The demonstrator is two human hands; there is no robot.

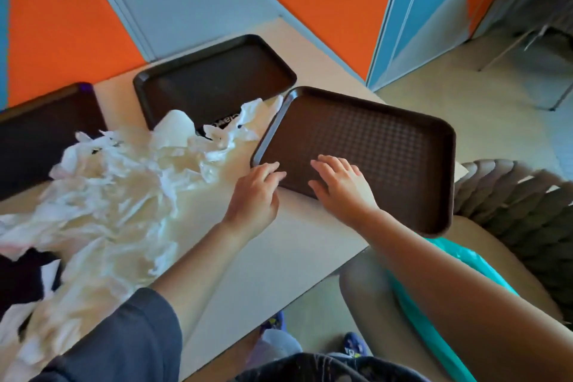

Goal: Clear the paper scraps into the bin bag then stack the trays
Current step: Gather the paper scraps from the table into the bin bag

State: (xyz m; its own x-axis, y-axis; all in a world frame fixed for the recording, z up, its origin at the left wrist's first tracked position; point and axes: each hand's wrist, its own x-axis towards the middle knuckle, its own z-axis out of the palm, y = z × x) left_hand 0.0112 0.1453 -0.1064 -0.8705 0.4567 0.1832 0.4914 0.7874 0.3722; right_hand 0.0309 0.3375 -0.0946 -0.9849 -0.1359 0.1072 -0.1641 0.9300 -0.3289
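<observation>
- Brown plastic, stiff and lightly textured: the nearest tray [372,146] lies on the table [279,251] at its right end, its near right corner overhanging the edge, and nothing is in it.
- Left hand [255,192] rests at that tray's near left corner, fingers bent over the rim; whether they actually pinch it I cannot tell.
- Right hand [341,186] lies flat on the tray floor with fingers spread, gripping nothing.
- My guess is the tray is light and rigid, best taken by the raised rim on two opposite sides; the smooth underside could slide on the tabletop.
- White paper scraps [117,183] are heaped loosely on the table to the left, soft, crumpled and very light; they should gather best by scooping in handfuls, and small bits may drift off.
- Behind, a second tray [217,77] holds some of the scraps at its near edge; a third tray [37,136] at far left is partly covered by the heap.
- Turquoise bin bag [446,260] hangs below the table edge on the right; its contents are hidden.
</observation>
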